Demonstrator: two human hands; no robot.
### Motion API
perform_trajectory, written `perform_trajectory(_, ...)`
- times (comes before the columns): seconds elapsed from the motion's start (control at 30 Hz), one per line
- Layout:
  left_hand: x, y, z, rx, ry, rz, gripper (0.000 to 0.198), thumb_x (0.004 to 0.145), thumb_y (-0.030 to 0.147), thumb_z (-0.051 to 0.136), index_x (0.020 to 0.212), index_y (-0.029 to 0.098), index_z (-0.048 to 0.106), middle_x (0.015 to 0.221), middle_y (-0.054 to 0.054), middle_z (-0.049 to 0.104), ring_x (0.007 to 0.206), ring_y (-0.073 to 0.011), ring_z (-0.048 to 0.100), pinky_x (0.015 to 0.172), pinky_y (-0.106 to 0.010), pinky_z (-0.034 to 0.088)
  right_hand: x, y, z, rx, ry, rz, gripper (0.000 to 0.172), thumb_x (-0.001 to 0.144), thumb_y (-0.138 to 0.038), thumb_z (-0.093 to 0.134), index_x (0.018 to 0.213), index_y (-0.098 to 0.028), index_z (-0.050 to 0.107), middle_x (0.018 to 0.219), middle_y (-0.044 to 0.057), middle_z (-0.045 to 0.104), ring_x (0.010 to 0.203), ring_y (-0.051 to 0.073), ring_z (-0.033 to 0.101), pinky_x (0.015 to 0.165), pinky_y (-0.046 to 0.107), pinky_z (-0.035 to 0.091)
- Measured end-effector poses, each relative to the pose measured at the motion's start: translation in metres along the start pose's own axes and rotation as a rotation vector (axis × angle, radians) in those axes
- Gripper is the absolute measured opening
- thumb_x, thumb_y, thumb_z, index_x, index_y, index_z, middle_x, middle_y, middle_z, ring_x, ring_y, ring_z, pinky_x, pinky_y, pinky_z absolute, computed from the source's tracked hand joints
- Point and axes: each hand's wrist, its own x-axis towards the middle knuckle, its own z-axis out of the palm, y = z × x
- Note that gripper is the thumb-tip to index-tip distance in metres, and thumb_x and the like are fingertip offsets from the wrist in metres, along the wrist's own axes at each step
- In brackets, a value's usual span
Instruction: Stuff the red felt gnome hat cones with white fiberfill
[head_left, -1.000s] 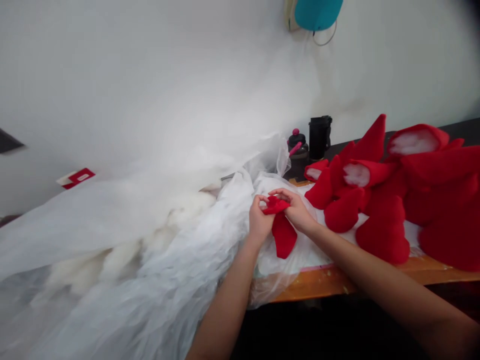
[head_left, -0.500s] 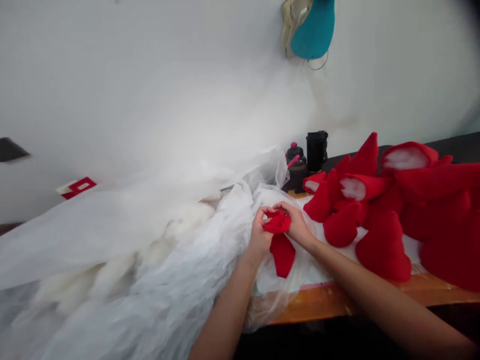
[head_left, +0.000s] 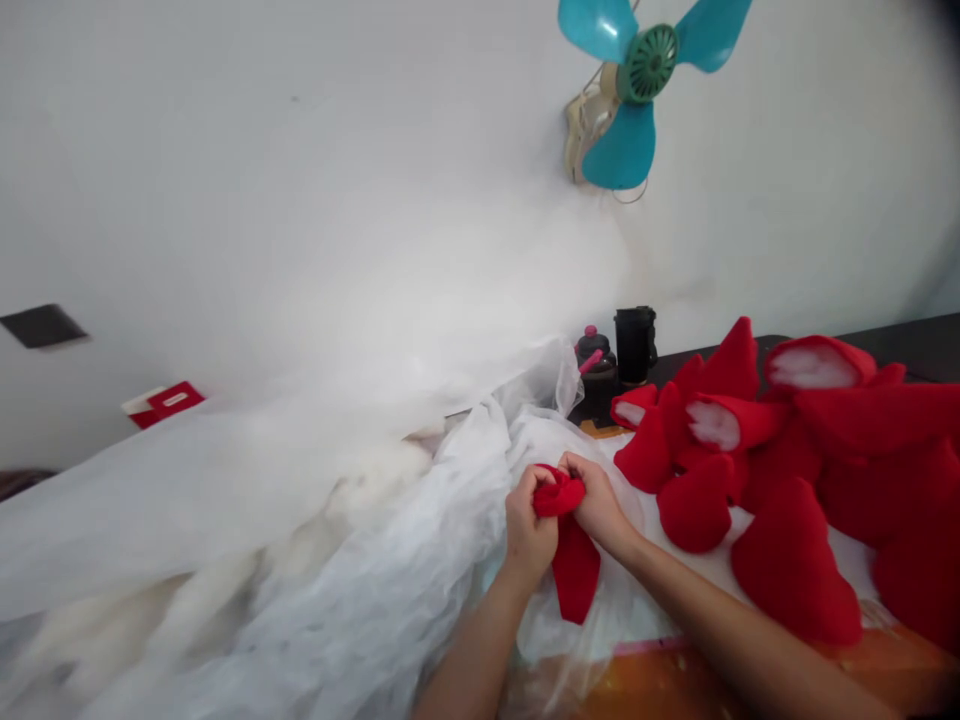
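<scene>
My left hand [head_left: 529, 528] and right hand [head_left: 595, 508] clenched a limp red fabric piece [head_left: 575, 568] between them, beside white plastic sheeting [head_left: 465, 490] and stuffed red cones [head_left: 696, 505].

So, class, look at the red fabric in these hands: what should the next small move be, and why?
Probably spread open the bunched top of the red fabric piece: the left hand and right hand both grip it there, its lower end hangs limp and looks unfilled, and the stuffed red cones alongside show white filling at their mouths.
</scene>
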Motion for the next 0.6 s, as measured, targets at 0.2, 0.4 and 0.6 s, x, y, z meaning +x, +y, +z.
perform_trajectory(0.2, 0.007, -0.006, -0.001, 0.019, 0.112, -0.078, 0.016, 0.070, 0.006, 0.048, 0.077, 0.021, 0.051, 0.072, 0.002, 0.057, 0.068, -0.0158, 0.052, 0.067, -0.025, 0.039, 0.002, -0.009, 0.002, 0.291, -0.133, 0.100, 0.022, 0.063, -0.015, 0.061, 0.083, -0.023, 0.062, 0.084, 0.002, 0.066, 0.079, 0.020, 0.059, 0.072, 0.032, 0.045)
perform_trajectory(0.4, 0.012, -0.010, -0.006, 0.151, 0.246, -0.141, 0.019, 0.065, 0.005, 0.047, 0.074, 0.021, 0.048, 0.063, 0.005, 0.050, 0.061, -0.0147, 0.047, 0.061, -0.024, 0.033, -0.001, -0.008, 0.009, 0.567, -0.154, 0.336, 0.019, 0.063, -0.023, 0.078, 0.074, -0.019, 0.063, 0.073, 0.000, 0.065, 0.066, 0.015, 0.054, 0.062, 0.026, 0.039)
perform_trajectory(0.6, 0.013, -0.012, -0.008, 0.135, 0.279, -0.155, 0.019, 0.063, 0.005, 0.047, 0.073, 0.021, 0.049, 0.063, 0.004, 0.050, 0.062, -0.0148, 0.047, 0.061, -0.023, 0.033, -0.002, -0.009, 0.011, 0.665, -0.180, 0.399, 0.031, 0.057, -0.024, 0.085, 0.068, -0.018, 0.056, 0.062, -0.002, 0.060, 0.056, 0.010, 0.048, 0.055, 0.023, 0.032)
